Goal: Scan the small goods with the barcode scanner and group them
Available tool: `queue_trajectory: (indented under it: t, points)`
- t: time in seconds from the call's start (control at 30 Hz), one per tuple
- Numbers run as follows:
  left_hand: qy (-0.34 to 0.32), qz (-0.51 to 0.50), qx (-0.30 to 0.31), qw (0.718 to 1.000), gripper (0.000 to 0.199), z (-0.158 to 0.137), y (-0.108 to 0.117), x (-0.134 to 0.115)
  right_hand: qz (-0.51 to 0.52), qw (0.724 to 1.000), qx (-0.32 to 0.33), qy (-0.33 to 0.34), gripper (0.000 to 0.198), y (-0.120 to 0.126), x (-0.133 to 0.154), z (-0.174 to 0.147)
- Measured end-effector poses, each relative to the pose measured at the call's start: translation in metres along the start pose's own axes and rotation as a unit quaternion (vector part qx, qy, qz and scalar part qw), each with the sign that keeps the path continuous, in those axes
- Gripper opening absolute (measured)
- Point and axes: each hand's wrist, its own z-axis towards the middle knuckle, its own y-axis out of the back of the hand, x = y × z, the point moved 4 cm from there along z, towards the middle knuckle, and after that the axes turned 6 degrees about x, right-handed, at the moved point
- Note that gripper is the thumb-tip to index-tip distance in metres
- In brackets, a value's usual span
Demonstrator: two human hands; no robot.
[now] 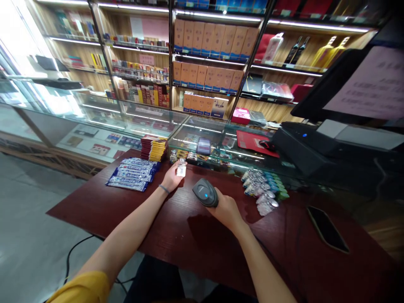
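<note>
My left hand [172, 178] holds a small clear bottle with a white label [181, 169] above the dark red table [126, 214], near its far edge. In my right hand [227, 209] is a dark grey barcode scanner [205, 192] with a blue light on top. The scanner's head points toward the bottle, a short gap apart. To the left lie blue and white long packets [132, 173] in a row. Behind them stand stacks of yellow and dark red packets [153, 148]. Right of the scanner, small clear bottles or packs [257, 185] lie in rows beside green ones [277, 185].
A phone [328, 229] lies on the table's right side. Beyond the table runs a glass display counter [126, 115]. A black register with a screen [341, 97] stands at the right, near a red mat [252, 143]. Shelves of boxes [208, 38] line the back wall.
</note>
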Motion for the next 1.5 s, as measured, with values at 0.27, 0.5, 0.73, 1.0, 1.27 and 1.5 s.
queue_trajectory:
  t: [0.27,0.5,0.73,1.0,1.27,1.5]
  points:
    - [-0.115,0.052,-0.035,0.991,0.049,-0.011,0.004,-0.019,0.037,0.999,-0.016,-0.015,0.039,0.003,-0.004,0.0]
    - [-0.268,0.319,-0.157,0.895,0.053,-0.021,0.03,-0.055,0.052,0.998,-0.026,-0.02,0.032,0.005,-0.006,0.0]
    - [-0.286,0.419,-0.154,0.848,0.047,-0.022,0.031,-0.054,0.069,0.996,-0.045,-0.026,0.034,0.006,-0.011,-0.001]
    - [-0.263,0.43,-0.168,0.848,0.052,-0.004,0.032,-0.049,0.084,0.995,-0.049,-0.03,0.033,0.012,-0.013,-0.003]
    - [-0.255,0.482,-0.151,0.825,0.041,0.009,0.032,-0.051,0.076,0.995,-0.057,-0.017,0.038,0.008,-0.02,-0.001]
    - [-0.275,0.522,-0.146,0.794,0.043,0.014,0.038,-0.048,0.049,0.997,-0.06,-0.003,0.042,0.006,-0.022,-0.001]
